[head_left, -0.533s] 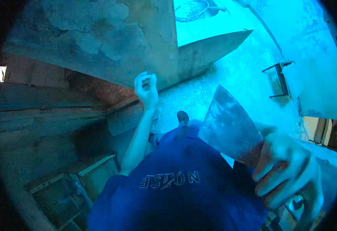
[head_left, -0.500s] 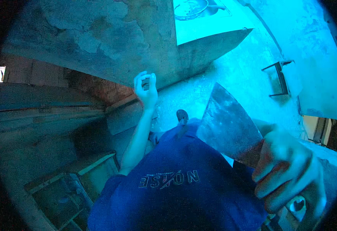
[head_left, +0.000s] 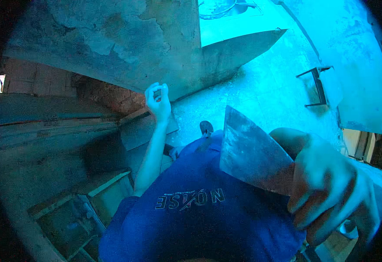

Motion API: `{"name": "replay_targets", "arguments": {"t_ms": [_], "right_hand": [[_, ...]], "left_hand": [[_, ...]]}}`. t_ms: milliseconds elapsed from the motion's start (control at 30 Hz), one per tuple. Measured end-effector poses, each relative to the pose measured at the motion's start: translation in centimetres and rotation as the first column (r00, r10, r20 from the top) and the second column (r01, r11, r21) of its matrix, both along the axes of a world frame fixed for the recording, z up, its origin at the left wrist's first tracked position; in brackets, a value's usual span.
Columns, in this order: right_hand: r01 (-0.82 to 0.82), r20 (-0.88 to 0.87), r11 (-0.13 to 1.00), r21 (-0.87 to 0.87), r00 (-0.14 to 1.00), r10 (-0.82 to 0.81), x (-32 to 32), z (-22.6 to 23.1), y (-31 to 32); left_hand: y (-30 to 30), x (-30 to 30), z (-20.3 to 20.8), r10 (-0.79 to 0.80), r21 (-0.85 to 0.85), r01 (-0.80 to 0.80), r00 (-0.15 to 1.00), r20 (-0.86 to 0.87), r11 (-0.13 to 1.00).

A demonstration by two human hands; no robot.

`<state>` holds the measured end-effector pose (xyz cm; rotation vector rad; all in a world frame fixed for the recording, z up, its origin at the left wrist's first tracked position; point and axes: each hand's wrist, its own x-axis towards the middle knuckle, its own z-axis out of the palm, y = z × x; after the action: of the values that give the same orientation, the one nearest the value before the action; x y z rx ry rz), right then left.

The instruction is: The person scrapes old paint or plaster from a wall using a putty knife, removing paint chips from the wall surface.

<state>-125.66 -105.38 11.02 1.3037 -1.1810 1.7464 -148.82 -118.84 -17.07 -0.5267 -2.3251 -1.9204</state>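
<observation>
My right hand (head_left: 330, 187) is wrapped round a broad, flat metal blade (head_left: 256, 153), dull and mottled. It spreads wider away from my fingers and tilts up to the left over my dark blue shirt (head_left: 199, 218). Any handle is hidden in my grip. Farther off, my left hand (head_left: 158, 102) is raised in front of the grey slab (head_left: 112, 52). Its fingers and thumb curl into a small ring, and I see nothing inside.
A pan (head_left: 219, 8) stands on a stove at the top. On the bright floor to the right is a low dark-framed stool (head_left: 319, 87). At lower left are open wooden compartments (head_left: 68, 227). One foot (head_left: 206, 128) shows beyond my shirt.
My left hand has shifted slightly left and down. The blade in my right hand has turned a little, its upper corner now lower and farther left.
</observation>
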Motion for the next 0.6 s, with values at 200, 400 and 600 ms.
{"name": "replay_targets", "arguments": {"t_ms": [200,400,600], "right_hand": [[0.157,0.224,0.977,0.145,0.956,-0.187,1.9,2.3,-0.2],[-0.211,-0.119,0.972,0.102,0.968,0.223,3.5,1.8,1.3],[0.059,-0.132,0.998,-0.006,0.989,-0.059,3.5,2.2,0.5]], "left_hand": [[-0.1,-0.4,0.2,-0.018,-0.037,0.016,0.997,-0.069,0.999],[1.0,-0.5,0.2,-0.058,-0.02,0.058,0.998,-0.015,0.998],[1.7,-1.6,-1.0,-0.086,-0.007,0.086,0.986,-0.142,0.996]]}}
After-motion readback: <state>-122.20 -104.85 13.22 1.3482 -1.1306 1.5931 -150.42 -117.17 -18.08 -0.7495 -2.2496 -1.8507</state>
